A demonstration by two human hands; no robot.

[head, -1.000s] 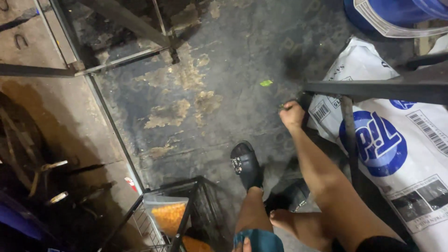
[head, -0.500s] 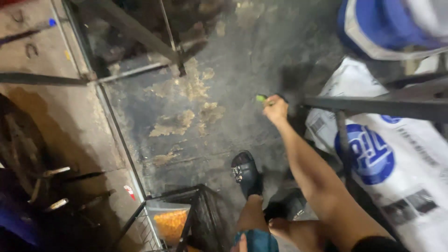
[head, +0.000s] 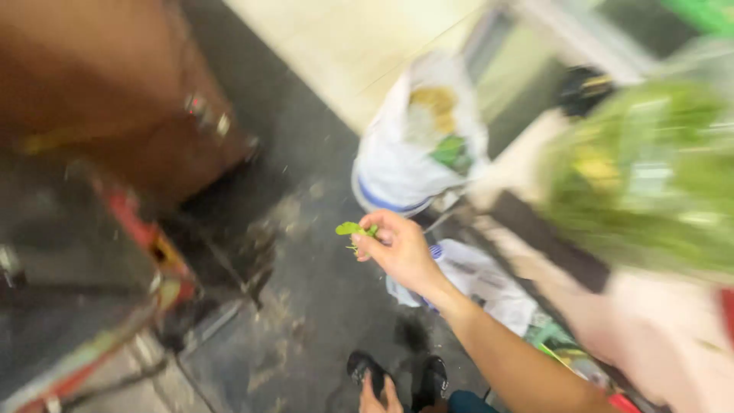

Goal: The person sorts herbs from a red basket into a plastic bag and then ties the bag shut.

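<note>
Right hand [head: 401, 252] has its fingers [head: 365, 243] pinched on a small green leaf [head: 350, 228]; such a light grip could drop it onto the dirty floor [head: 321, 306].

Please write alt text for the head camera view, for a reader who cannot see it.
The person's right hand pinches a small green leaf above a dark, stained floor. A white sack stands behind the hand, and a blurred mass of greens fills the right side. The picture is motion-blurred; the left hand is out of view.
</note>
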